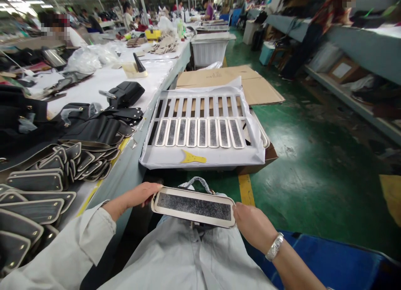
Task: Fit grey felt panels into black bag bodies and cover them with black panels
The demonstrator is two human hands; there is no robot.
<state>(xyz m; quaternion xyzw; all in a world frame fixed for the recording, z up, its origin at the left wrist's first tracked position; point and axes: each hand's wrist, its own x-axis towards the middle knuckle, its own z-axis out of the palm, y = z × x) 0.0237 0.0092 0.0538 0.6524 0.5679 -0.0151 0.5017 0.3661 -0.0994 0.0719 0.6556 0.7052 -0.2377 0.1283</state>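
Observation:
Between my two hands, above my lap, is a handbag (194, 207) showing a long face with rounded corners, a cream border and a dark grey strip along its middle. Behind it, a plastic-wrapped handle (200, 181) loops up, and a small metal fitting (192, 224) shows at its near edge. My left hand (146, 194) is closed on the left end. The right end is pinched by my right hand (253, 223). Ahead, a white slotted rack (147, 158) carries a row of similar cream-edged panels (197, 132) with dark strips.
A yellow flat piece (193, 157) lies on the rack's near edge. On the left workbench (158, 75) are piled trimmed leather pieces (34, 177) and black bags (127, 93). Flattened cardboard (257, 87) lies beyond the rack. A blue surface (332, 261) is at lower right; people work farther back.

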